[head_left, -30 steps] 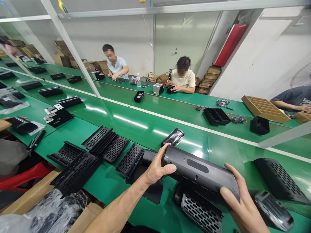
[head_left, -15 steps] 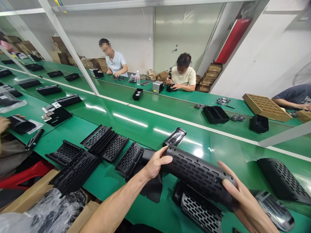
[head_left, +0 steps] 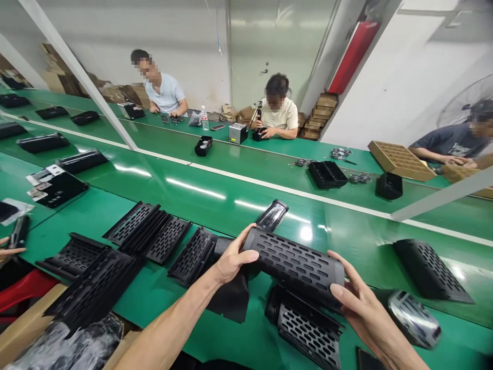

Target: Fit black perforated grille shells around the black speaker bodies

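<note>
A black slotted speaker housing (head_left: 295,264) is held up between my two hands, lying roughly sideways over the green table. My left hand (head_left: 233,259) grips its left end, thumb on top. At its right end my right hand (head_left: 352,290) is wrapped around the rim, fingers behind and thumb in front. Below it lies another perforated black shell (head_left: 308,329). Behind its left end stands a black piece with a glossy panel (head_left: 272,215). A dark curved sheet (head_left: 233,295) lies beneath my left wrist.
Several perforated black shells (head_left: 167,241) lie to the left, by a box with plastic wrap (head_left: 73,341). At right are a slotted shell (head_left: 427,270) and a clear-topped piece (head_left: 414,318). Across the green line (head_left: 215,177) co-workers sit; a white post (head_left: 77,72) rises at left.
The view has shifted, so the surroundings sit further left. The housing has turned slightly in my hands, its slotted face now more toward me. Both hands keep hold of it.
</note>
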Motion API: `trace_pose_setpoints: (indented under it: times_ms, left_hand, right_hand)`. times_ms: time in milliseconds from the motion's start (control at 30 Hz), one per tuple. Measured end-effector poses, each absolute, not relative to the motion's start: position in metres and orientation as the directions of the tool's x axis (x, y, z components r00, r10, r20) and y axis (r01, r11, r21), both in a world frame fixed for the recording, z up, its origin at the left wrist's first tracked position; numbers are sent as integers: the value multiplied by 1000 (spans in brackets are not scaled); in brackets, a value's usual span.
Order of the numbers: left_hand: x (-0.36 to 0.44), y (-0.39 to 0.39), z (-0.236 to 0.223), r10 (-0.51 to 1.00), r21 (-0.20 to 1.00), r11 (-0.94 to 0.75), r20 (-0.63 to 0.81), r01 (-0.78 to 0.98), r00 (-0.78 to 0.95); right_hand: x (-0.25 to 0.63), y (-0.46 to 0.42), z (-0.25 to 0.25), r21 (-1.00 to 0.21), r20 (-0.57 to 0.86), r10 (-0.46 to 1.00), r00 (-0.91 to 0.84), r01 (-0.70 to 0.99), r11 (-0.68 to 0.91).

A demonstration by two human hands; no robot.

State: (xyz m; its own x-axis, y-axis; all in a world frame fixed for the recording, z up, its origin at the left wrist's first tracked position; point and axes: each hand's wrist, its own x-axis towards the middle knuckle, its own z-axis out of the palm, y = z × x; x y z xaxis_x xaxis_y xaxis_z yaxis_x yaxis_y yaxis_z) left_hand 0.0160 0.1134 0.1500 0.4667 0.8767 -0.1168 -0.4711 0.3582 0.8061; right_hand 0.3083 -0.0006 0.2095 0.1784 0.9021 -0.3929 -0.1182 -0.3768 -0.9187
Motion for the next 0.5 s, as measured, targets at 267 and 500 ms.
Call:
trace_pose_setpoints:
  times_ms: [267, 500]
  left_hand:
    - [32, 142, 146, 858, 920, 260, -81, -294, 507]
    - [34, 140, 165, 995, 994, -44, 34, 103, 90]
  right_hand:
    - [316, 15, 190, -897, -441, 871, 216, -144, -418]
    - [354, 87, 171, -935, -330, 860, 388, -262, -240]
